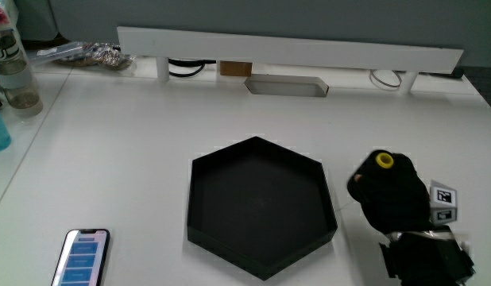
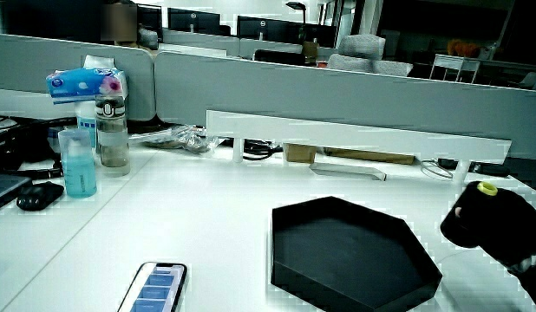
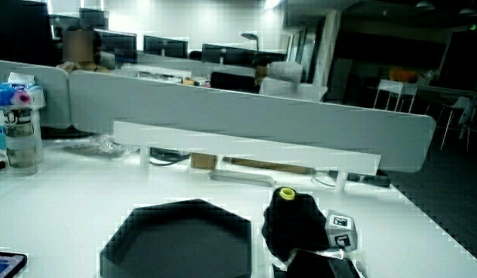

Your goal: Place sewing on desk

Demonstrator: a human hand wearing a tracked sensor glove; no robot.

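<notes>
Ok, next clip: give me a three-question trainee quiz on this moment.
1. True or false: the spool with the yellow core lies inside the black hexagonal tray.
2. What is the hand doing? A) resting open on the phone B) gripping the spool beside the tray C) lifting the bottle
3. Fill in: the phone lies nearer to the person than the ____.

Key: 1 false, the spool is held beside the tray; 2 B; 3 tray (it reaches lower in the main view than most of the tray).

White table point(image 1: 150, 135) with black hexagonal tray point(image 1: 261, 206), phone point(image 1: 83, 257), bottle point(image 1: 13, 67).
</notes>
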